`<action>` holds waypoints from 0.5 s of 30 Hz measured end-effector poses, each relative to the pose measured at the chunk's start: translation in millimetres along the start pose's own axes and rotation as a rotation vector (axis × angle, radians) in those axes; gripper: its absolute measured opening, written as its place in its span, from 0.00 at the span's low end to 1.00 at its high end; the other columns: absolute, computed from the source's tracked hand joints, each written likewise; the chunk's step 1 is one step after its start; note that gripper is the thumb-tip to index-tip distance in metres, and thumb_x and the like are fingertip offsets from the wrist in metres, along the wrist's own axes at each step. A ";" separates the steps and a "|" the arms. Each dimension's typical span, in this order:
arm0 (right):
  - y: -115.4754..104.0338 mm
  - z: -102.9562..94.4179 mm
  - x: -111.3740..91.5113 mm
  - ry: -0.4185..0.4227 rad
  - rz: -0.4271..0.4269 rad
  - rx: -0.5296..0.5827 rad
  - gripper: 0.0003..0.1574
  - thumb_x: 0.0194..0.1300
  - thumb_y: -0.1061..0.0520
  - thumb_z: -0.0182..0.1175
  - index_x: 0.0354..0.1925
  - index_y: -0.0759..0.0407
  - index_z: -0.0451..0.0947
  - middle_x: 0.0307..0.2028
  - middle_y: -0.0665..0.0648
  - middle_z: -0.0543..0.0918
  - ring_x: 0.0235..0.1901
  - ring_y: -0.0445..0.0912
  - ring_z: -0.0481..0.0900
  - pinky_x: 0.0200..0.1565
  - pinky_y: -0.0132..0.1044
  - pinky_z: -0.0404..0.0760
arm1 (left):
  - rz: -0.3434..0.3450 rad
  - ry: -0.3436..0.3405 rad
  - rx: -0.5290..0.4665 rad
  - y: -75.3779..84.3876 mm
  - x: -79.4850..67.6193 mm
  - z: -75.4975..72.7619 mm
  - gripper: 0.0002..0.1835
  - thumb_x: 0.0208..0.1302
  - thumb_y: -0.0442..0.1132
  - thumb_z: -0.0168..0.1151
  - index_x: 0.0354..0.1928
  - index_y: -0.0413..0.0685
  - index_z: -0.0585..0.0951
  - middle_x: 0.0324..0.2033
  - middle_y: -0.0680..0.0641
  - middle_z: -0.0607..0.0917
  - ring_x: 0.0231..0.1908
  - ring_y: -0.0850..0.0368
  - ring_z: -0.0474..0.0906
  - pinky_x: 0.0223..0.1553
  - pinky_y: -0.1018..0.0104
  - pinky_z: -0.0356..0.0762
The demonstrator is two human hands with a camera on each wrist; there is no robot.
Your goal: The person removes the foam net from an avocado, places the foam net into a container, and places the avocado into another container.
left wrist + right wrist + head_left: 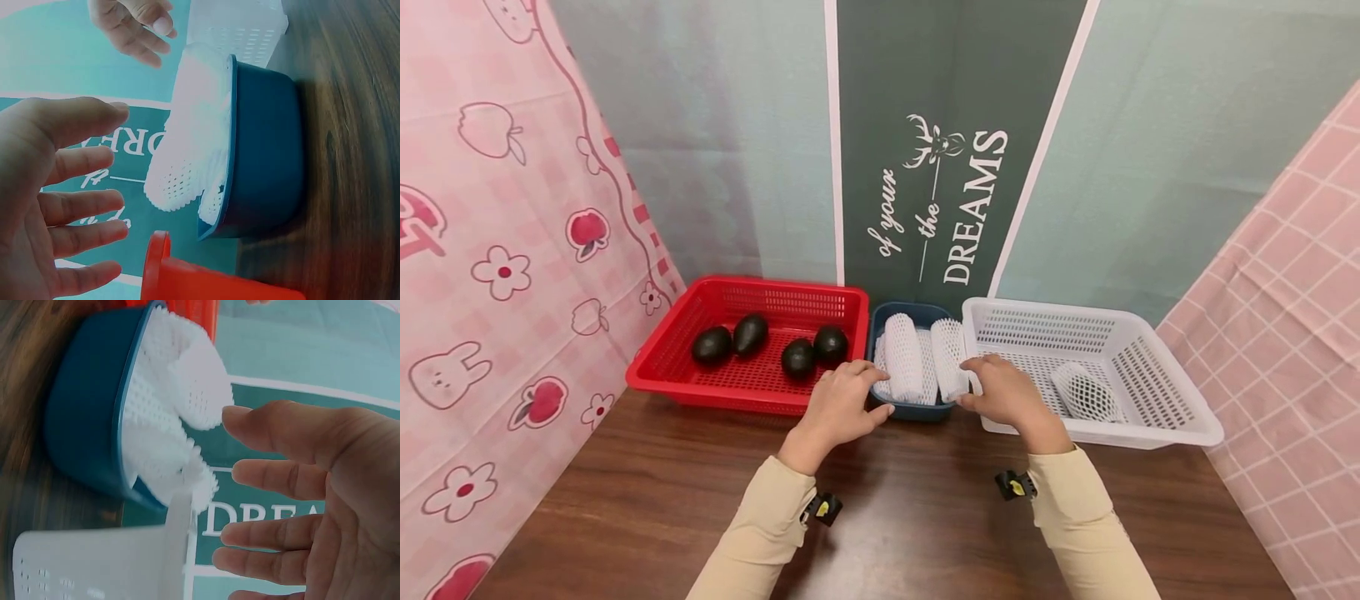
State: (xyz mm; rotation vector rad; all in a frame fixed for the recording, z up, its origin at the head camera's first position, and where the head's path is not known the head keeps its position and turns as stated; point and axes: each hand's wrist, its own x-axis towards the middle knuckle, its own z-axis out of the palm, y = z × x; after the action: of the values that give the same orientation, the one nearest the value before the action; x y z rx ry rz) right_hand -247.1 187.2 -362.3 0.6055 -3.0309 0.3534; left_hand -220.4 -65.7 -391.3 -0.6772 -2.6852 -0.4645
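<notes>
A small blue bin (917, 412) holds white foam net sleeves (903, 358), some lying on top of others. My left hand (844, 404) hovers by the bin's left front corner, its fingers spread and holding nothing in the left wrist view. At the bin's right side is my right hand (1003, 390), near another foam sleeve (950, 358); the right wrist view shows its fingers (269, 534) extended around nothing. Several dark avocados (750, 334) lie in a red basket (700, 387) on the left. In the white basket (1157, 433) rests a dark fruit in a foam net (1084, 393).
All three containers stand side by side on a brown wooden table (910, 517), against a green cloth backdrop (737, 150). Pink patterned curtains (497, 333) and pink checked cloth (1292, 350) bound the left and right sides.
</notes>
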 end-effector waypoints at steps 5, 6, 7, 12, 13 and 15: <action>14.9 -0.6 -4.2 -0.007 0.012 0.019 0.31 0.52 0.52 0.67 0.53 0.66 0.75 0.49 0.68 0.76 0.49 0.62 0.73 0.43 0.56 0.73 | 0.017 -0.002 -0.014 4.4 1.4 4.0 0.23 0.50 0.51 0.68 0.48 0.51 0.82 0.44 0.47 0.79 0.44 0.52 0.74 0.38 0.55 0.73; 17.8 -0.6 -4.8 -0.008 0.012 0.023 0.31 0.52 0.53 0.67 0.53 0.66 0.75 0.49 0.69 0.76 0.49 0.62 0.72 0.43 0.56 0.72 | 0.023 -0.003 -0.016 5.4 1.8 5.1 0.22 0.50 0.51 0.68 0.48 0.51 0.82 0.44 0.47 0.79 0.43 0.52 0.74 0.38 0.56 0.73; 20.6 -0.6 -5.5 -0.011 0.016 0.028 0.32 0.53 0.53 0.66 0.53 0.66 0.74 0.49 0.69 0.75 0.49 0.62 0.72 0.43 0.56 0.72 | 0.028 -0.004 -0.018 6.5 2.0 5.9 0.22 0.50 0.51 0.68 0.47 0.51 0.82 0.43 0.47 0.79 0.43 0.52 0.74 0.38 0.56 0.73; 32.8 -2.2 -6.5 -0.013 0.026 0.050 0.31 0.53 0.54 0.66 0.53 0.67 0.74 0.47 0.69 0.76 0.48 0.63 0.73 0.43 0.57 0.72 | 0.058 -0.005 0.000 13.3 3.2 9.5 0.21 0.51 0.51 0.67 0.48 0.52 0.82 0.42 0.48 0.79 0.42 0.53 0.74 0.38 0.56 0.73; 34.9 -2.8 -6.4 -0.013 0.032 0.052 0.31 0.53 0.54 0.66 0.54 0.67 0.73 0.46 0.69 0.76 0.47 0.63 0.73 0.42 0.57 0.72 | 0.063 -0.006 0.004 14.8 3.2 10.3 0.21 0.51 0.51 0.67 0.47 0.52 0.82 0.42 0.48 0.79 0.42 0.53 0.74 0.38 0.56 0.73; 39.1 -3.4 -6.5 -0.013 0.040 0.054 0.32 0.53 0.54 0.66 0.54 0.67 0.73 0.46 0.70 0.76 0.47 0.63 0.73 0.42 0.57 0.72 | 0.073 -0.006 0.007 18.0 3.4 11.6 0.21 0.51 0.51 0.67 0.47 0.52 0.82 0.43 0.48 0.80 0.43 0.53 0.75 0.40 0.55 0.73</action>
State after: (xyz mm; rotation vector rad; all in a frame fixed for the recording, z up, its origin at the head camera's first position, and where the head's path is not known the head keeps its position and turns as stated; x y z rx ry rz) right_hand -256.1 225.6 -367.9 0.5527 -3.0588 0.4365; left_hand -216.9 -44.9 -396.1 -0.7732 -2.6558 -0.4343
